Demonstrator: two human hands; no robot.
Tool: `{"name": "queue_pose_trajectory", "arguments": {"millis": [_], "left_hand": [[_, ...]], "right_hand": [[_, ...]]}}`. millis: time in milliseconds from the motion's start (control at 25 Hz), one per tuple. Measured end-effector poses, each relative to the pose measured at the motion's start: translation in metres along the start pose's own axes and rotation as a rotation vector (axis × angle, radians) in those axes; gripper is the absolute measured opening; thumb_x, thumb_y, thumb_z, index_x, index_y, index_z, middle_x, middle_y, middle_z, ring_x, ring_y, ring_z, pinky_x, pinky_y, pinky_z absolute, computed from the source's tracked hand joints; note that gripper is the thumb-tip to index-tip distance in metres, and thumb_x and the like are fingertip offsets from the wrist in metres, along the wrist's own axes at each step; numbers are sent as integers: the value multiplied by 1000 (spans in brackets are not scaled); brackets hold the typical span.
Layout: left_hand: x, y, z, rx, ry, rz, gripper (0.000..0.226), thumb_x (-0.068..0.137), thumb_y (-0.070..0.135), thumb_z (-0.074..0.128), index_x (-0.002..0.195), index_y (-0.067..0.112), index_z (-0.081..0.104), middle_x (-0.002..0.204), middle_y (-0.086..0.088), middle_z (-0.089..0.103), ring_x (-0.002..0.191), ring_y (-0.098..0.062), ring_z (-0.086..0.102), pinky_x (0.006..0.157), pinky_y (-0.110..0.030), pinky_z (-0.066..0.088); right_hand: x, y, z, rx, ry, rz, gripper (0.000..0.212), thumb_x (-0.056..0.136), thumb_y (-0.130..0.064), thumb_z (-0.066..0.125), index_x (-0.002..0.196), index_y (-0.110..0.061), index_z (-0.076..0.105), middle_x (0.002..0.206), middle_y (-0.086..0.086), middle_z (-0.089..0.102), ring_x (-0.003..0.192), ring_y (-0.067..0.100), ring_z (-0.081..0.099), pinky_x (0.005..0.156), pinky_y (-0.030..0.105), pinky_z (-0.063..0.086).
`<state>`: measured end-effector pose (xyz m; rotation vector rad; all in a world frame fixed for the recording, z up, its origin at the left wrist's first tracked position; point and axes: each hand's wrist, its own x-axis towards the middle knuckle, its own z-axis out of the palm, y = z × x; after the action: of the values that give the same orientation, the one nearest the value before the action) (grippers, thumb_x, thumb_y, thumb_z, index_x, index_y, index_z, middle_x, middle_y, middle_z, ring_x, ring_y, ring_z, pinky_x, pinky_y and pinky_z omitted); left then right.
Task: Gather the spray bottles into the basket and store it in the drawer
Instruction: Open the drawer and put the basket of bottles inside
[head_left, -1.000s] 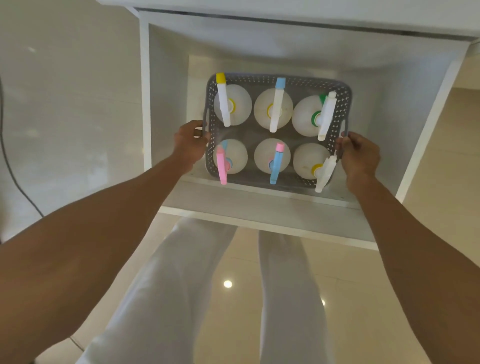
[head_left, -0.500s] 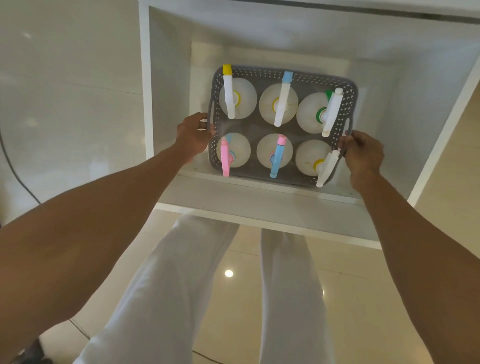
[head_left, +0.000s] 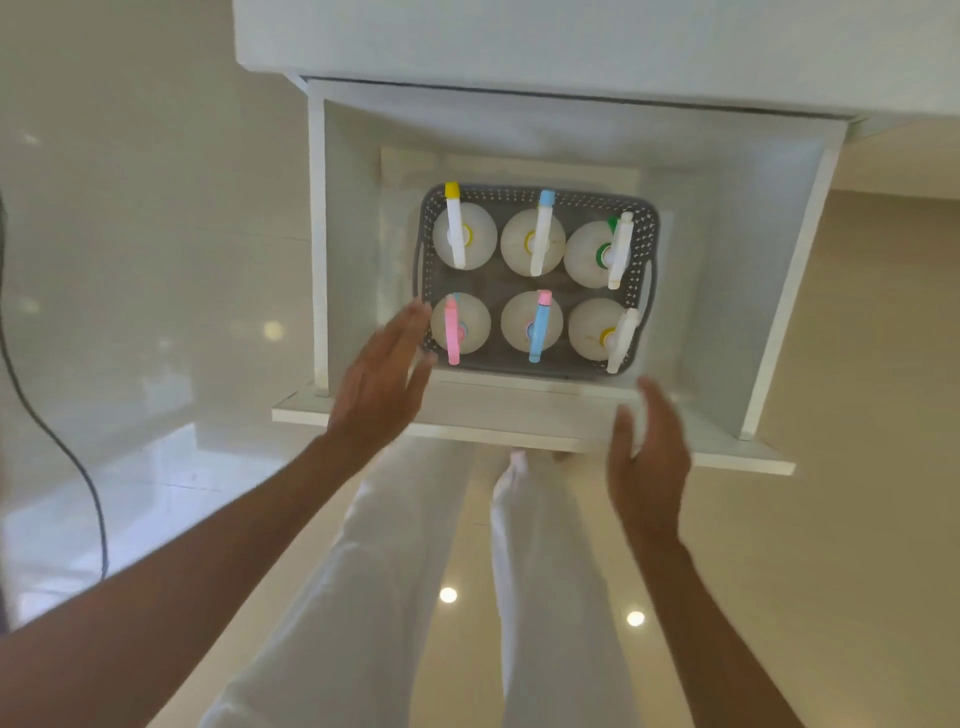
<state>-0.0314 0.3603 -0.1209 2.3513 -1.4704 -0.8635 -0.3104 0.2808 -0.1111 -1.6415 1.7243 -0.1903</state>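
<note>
A grey perforated basket (head_left: 643, 223) rests on the floor of the open white drawer (head_left: 550, 415). Several white spray bottles (head_left: 531, 241) with coloured nozzles stand in it in two rows. My left hand (head_left: 382, 379) hovers open above the drawer's front left, its fingertips close to the basket's left front corner. My right hand (head_left: 649, 457) is open too, above the drawer's front panel and apart from the basket. Neither hand holds anything.
The drawer juts out from a white cabinet (head_left: 571, 41) above a glossy tiled floor (head_left: 831, 519). My white-trousered legs (head_left: 363, 597) stand below the drawer front. A dark cable (head_left: 78, 467) hangs down at the left.
Both hands have let go of the basket's handles and drawn back toward me with the fingers spread. The basket now sits in the drawer on its own.
</note>
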Motion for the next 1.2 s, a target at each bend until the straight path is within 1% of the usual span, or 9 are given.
{"name": "queue_pose_trajectory", "arguments": {"millis": [120, 200, 240, 360, 520, 680, 920, 1080, 1200], "left_hand": [[-74, 5, 11, 224, -45, 203, 49, 100, 24, 52, 144, 4, 48, 152, -14, 46, 140, -30, 46, 109, -50, 46], [-108, 8, 25, 358, -213, 219, 59, 101, 36, 44, 151, 7, 36, 161, -15, 30, 149, -32, 30, 114, -53, 39], [-117, 8, 32, 404, -301, 186, 66, 101, 43, 40, 155, 8, 25, 165, -15, 17, 152, -33, 17, 119, -54, 31], [-123, 9, 47, 467, -345, 91, 78, 98, 53, 36, 158, 10, 9, 166, -16, -2, 154, -36, 1, 123, -54, 19], [-115, 9, 50, 509, -313, 73, 83, 96, 52, 45, 158, 9, 10, 166, -18, -1, 154, -38, 2, 123, -54, 20], [-97, 9, 42, 530, -327, 78, 89, 93, 49, 54, 158, 12, 6, 166, -16, -6, 154, -36, -2, 124, -54, 17], [-56, 16, 27, 507, -319, 74, 91, 88, 42, 64, 158, 12, 13, 166, -17, -2, 154, -37, 1, 123, -54, 13], [-26, 19, 14, 492, -333, 84, 92, 87, 36, 66, 158, 12, 13, 166, -16, -2, 153, -37, -2, 123, -53, 10], [-5, 20, 2, 472, -322, 113, 89, 85, 23, 66, 158, 12, 16, 166, -16, 0, 153, -37, -2, 122, -53, 8]], "right_hand": [[-55, 16, 9, -221, -157, -165, 49, 103, -17, 51, 149, -3, 43, 158, 13, 40, 150, 26, 32, 123, 37, 29], [-70, 31, 15, -418, -189, -271, 56, 101, -12, 56, 150, 4, 36, 161, 21, 31, 152, 35, 23, 122, 51, 30], [-72, 34, 18, -504, -206, -295, 61, 100, -13, 58, 152, 6, 32, 161, 24, 27, 153, 38, 20, 123, 53, 28], [-67, 37, 24, -628, -246, -322, 69, 101, -18, 56, 155, 6, 21, 163, 28, 17, 154, 41, 12, 125, 52, 22], [-58, 39, 24, -646, -272, -355, 71, 100, -20, 51, 157, 4, 14, 165, 26, 8, 155, 38, 2, 126, 51, 16], [-43, 27, 22, -646, -297, -339, 80, 99, -24, 57, 157, 2, 9, 166, 24, 5, 155, 38, 1, 127, 51, 16], [-7, 2, 14, -653, -356, -317, 95, 86, -17, 61, 159, 0, 3, 167, 21, -6, 155, 37, -9, 128, 50, 7], [20, -14, 11, -689, -364, -321, 97, 86, -18, 63, 159, -1, 1, 167, 22, -6, 155, 38, -8, 128, 51, 9], [40, -25, 7, -696, -378, -322, 100, 82, -13, 64, 158, -1, 0, 167, 22, -8, 155, 38, -8, 128, 52, 10]]}}
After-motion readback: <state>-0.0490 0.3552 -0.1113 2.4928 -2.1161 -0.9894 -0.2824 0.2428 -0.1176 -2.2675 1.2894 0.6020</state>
